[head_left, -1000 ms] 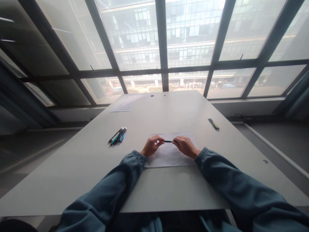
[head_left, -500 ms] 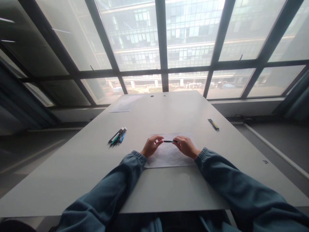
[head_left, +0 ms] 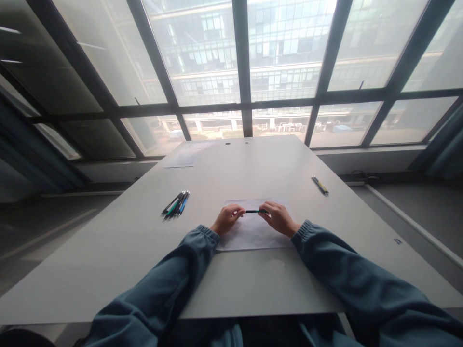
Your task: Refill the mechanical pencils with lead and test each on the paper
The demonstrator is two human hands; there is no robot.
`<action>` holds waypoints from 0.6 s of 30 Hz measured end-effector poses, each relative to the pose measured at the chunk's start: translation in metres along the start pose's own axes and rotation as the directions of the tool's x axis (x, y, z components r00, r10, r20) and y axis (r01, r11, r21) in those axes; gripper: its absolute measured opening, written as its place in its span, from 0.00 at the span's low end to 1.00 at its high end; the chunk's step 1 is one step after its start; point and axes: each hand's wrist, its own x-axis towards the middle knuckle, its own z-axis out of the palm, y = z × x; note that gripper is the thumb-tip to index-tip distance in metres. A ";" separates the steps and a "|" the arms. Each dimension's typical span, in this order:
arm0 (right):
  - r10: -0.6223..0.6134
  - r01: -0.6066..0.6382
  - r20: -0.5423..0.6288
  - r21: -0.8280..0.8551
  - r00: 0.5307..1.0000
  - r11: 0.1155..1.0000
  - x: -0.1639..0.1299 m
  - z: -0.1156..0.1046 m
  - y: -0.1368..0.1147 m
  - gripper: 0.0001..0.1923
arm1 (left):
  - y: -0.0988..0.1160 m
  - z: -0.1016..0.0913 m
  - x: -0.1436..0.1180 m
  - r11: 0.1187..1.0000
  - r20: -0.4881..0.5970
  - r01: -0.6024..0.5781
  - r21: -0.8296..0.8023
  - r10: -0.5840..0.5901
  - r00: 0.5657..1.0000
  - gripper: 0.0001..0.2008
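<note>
A slim dark pen with a green part (head_left: 252, 211) is held level between my two hands, above a white sheet of paper (head_left: 255, 236). My right hand (head_left: 281, 220) is closed round the pen's right end, covering much of it. At the other end, the thumb and fingertips of my left hand (head_left: 226, 219) are pinched together on the pen's left tip. Whether a small part sits between those fingertips is too small to see. Both wrists rest low over the paper's sides.
Left of the paper lies a bunch of several pens (head_left: 176, 205), black, green and blue. A few yellow and dark pens (head_left: 320, 186) lie to the right. Another sheet (head_left: 190, 154) is at the far left of the white table (head_left: 144, 270). Windows rise behind.
My left fingers have drawn together into a pinch at the pen's left tip. The right hand has barely moved, and the pen stays level.
</note>
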 end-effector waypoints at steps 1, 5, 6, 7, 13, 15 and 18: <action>-0.001 0.001 0.001 -0.001 1.000 1.000 0.000 0.000 0.000 0.06 | 0.000 0.000 0.000 1.000 -0.002 -0.005 -0.006 0.005 1.000 0.20; -0.004 0.004 0.014 -0.007 1.000 1.000 0.000 0.000 0.000 0.08 | 0.001 0.001 0.000 1.000 -0.031 -0.011 -0.019 0.010 0.999 0.15; -0.005 0.006 0.019 -0.011 1.000 1.000 0.000 0.000 0.000 0.08 | 0.001 0.001 0.000 1.000 -0.040 -0.015 -0.017 0.014 0.999 0.14; -0.007 0.007 0.025 -0.016 1.000 1.000 0.000 0.000 0.000 0.09 | 0.002 0.002 0.000 1.000 -0.048 -0.021 -0.016 0.021 0.999 0.13; -0.009 0.011 0.052 -0.048 0.999 0.999 0.000 0.001 0.000 0.10 | 0.006 0.000 0.000 0.997 -0.060 -0.068 -0.026 0.066 0.996 0.09; -0.009 0.011 0.054 -0.049 0.999 0.999 0.000 0.002 0.001 0.11 | 0.007 0.000 0.000 0.997 -0.066 -0.074 -0.021 0.073 0.995 0.08; -0.011 0.013 0.054 -0.041 0.998 0.999 0.000 0.002 0.001 0.11 | 0.007 0.000 0.000 0.997 -0.064 -0.070 -0.018 0.069 0.996 0.09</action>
